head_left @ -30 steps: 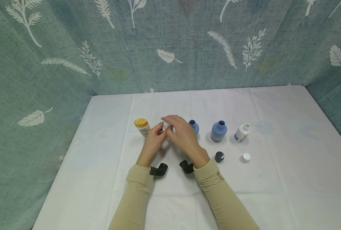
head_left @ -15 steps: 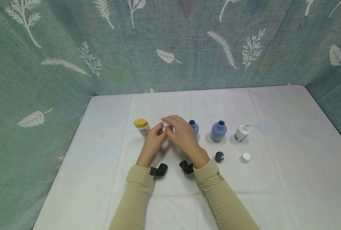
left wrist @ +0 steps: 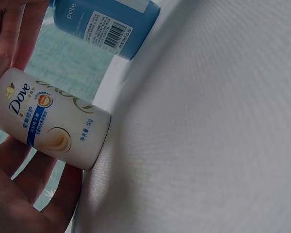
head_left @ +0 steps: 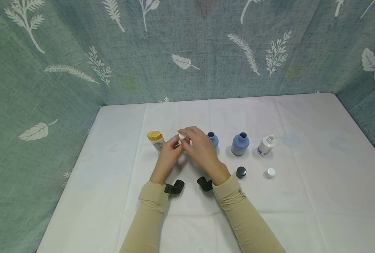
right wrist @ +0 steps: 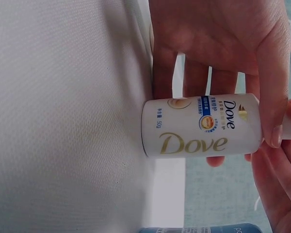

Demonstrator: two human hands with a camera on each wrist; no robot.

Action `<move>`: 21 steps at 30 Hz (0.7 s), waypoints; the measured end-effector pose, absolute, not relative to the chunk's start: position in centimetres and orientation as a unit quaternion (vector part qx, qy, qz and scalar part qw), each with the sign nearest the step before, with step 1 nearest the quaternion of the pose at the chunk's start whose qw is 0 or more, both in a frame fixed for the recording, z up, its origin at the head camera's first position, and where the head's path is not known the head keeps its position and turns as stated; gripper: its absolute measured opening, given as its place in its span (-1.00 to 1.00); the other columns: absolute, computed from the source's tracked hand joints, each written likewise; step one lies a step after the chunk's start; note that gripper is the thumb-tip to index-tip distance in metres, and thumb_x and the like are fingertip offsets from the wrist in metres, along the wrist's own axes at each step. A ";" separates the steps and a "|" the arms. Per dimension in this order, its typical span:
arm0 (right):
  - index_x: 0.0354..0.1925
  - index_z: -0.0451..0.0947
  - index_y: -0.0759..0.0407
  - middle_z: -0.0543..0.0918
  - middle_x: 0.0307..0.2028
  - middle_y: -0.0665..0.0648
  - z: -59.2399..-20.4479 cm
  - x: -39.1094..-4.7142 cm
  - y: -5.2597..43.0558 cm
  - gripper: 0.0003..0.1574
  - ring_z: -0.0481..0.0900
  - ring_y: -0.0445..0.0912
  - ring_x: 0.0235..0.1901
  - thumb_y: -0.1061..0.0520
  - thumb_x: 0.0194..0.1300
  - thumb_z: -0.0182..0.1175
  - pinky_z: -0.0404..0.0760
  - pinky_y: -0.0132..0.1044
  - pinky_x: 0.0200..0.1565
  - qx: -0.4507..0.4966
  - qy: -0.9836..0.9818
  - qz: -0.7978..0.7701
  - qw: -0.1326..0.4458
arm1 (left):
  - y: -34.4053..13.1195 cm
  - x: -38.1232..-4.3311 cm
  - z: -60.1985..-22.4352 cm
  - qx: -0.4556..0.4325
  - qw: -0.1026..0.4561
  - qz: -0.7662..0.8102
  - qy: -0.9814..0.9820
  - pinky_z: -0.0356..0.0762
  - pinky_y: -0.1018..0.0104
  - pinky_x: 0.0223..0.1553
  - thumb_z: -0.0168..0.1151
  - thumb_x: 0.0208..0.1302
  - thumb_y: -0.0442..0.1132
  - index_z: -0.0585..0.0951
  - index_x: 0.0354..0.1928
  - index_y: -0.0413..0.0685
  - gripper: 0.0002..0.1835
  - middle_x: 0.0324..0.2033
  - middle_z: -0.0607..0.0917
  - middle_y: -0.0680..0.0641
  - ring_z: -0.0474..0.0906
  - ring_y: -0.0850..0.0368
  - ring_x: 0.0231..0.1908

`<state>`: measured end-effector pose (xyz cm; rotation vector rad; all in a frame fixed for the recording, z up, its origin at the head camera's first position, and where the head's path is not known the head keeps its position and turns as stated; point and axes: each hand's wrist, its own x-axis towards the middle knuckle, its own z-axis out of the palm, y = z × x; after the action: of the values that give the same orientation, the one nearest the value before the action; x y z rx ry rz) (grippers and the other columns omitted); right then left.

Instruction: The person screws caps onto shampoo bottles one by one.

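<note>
A small white Dove bottle (right wrist: 201,126) stands on the white cloth, its printed label facing both wrist cameras. My left hand (head_left: 168,156) grips it, with fingers behind the body and the thumb across its shoulder. At the top, my right hand (head_left: 203,151) pinches the white cap (head_left: 182,136) between thumb and fingers. The right hand's fingers (right wrist: 276,179) show at the neck in the right wrist view. In the head view, the hands hide most of the bottle.
Left of the hands stands a yellow-capped bottle (head_left: 157,140). To the right are an uncapped blue bottle (head_left: 212,138), partly hidden, another uncapped blue bottle (head_left: 240,144) and an uncapped white bottle (head_left: 265,147). A black cap (head_left: 241,172) and a loose white cap (head_left: 270,173) lie nearer.
Both hands stay in place around the bottle. The right fingers shift very slightly at the cap, and a little more of its white top shows now.
</note>
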<state>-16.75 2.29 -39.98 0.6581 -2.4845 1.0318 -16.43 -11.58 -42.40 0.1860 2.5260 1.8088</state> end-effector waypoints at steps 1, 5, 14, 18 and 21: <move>-0.06 0.54 0.02 0.53 -0.14 -0.04 -40.0 -16.7 2.3 -0.67 0.45 -0.22 -0.27 0.14 0.15 0.17 0.43 -0.40 -0.27 0.234 -0.881 0.367 0.185 | -11.7 -16.6 -42.8 0.058 0.014 0.581 0.812 0.37 0.22 0.04 0.10 0.21 -0.22 0.53 0.02 -0.01 -0.68 -0.01 0.55 -0.02 0.40 0.16 0.05; -0.05 0.53 0.02 0.52 -0.14 -0.04 -39.9 -16.6 2.3 -0.65 0.44 -0.22 -0.26 0.16 0.14 0.15 0.43 -0.40 -0.27 0.234 -0.882 0.367 0.181 | -11.9 -17.1 -44.0 0.060 0.005 0.577 0.814 0.37 0.25 0.03 0.09 0.21 -0.18 0.52 0.03 0.05 -0.68 -0.02 0.55 0.03 0.40 0.21 0.04; -0.03 0.53 0.01 0.53 -0.11 -0.06 -40.0 -16.7 2.3 -0.55 0.44 -0.20 -0.15 0.26 0.08 0.06 0.43 -0.38 -0.20 0.244 -0.878 0.368 0.182 | -11.7 -16.4 -42.8 0.047 0.014 0.574 0.818 0.38 0.19 0.02 0.13 0.21 -0.08 0.53 -0.01 -0.04 -0.67 0.07 0.48 -0.06 0.43 0.04 0.03; -0.04 0.53 0.03 0.54 -0.11 -0.05 -40.0 -16.8 2.4 -0.56 0.45 -0.18 -0.14 0.29 0.09 0.03 0.43 -0.37 -0.19 0.247 -0.876 0.369 0.188 | -11.9 -16.9 -43.7 0.054 0.003 0.572 0.819 0.38 0.17 0.02 0.15 0.20 -0.05 0.54 -0.06 -0.05 -0.67 0.07 0.47 -0.04 0.42 0.05 0.03; -0.05 0.54 0.03 0.54 -0.12 -0.05 -39.9 -16.8 2.4 -0.57 0.45 -0.19 -0.15 0.28 0.08 0.05 0.43 -0.38 -0.20 0.246 -0.877 0.371 0.183 | -12.0 -17.1 -44.1 0.063 -0.001 0.574 0.817 0.39 0.18 0.01 0.15 0.17 -0.01 0.55 -0.08 0.00 -0.67 0.05 0.49 0.01 0.43 0.09 0.02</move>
<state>-16.77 2.40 -39.92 0.6930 -2.4729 1.0460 -17.08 -12.03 -44.11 0.1973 2.5678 1.8041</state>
